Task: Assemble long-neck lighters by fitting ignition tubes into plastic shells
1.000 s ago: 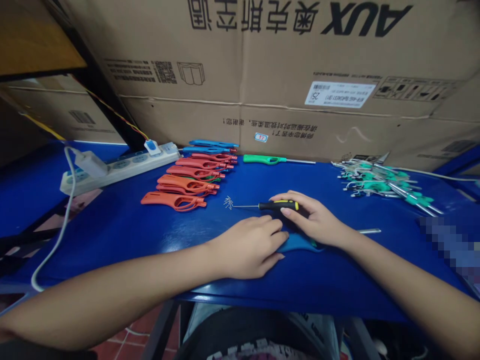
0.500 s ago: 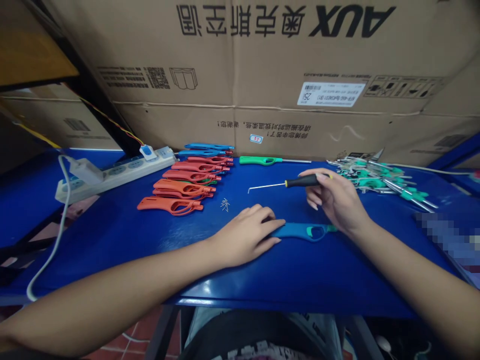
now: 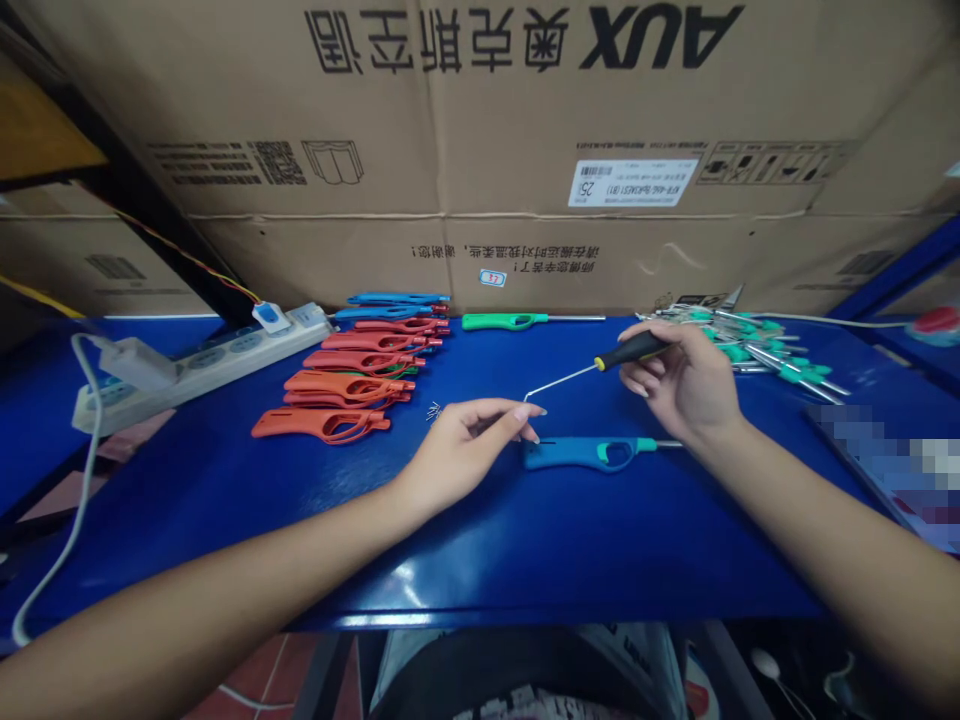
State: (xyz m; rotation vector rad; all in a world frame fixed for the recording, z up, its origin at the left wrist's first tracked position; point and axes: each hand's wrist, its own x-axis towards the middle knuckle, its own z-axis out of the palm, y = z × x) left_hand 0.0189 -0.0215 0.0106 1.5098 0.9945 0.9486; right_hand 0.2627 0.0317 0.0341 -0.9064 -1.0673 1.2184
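Note:
My right hand (image 3: 686, 385) is closed around the black handle of a screwdriver (image 3: 637, 349), whose thin shaft slants down to the left. At its tip, my left hand (image 3: 469, 440) pinches thumb and forefinger on what looks like a small screw, mostly hidden by the fingers. Just below the fingertips a blue gas lighter (image 3: 570, 453) lies flat on the blue table, with a green trigger and a metal tube pointing right. Beyond the left hand lie several small screws (image 3: 433, 411), partly covered by it.
Orange, red and blue lighter casings (image 3: 322, 423) lie in a row on the left. A green lighter (image 3: 495, 321) rests at the back. Metal tubes with green parts (image 3: 772, 350) are heaped at right. A white power strip (image 3: 202, 365) and a cardboard box (image 3: 450, 190) stand behind.
My left hand has lifted off the blue lighter and come to the screwdriver's tip, where its fingers pinch. The screwdriver has tilted tip-down. The view has shifted slightly right.

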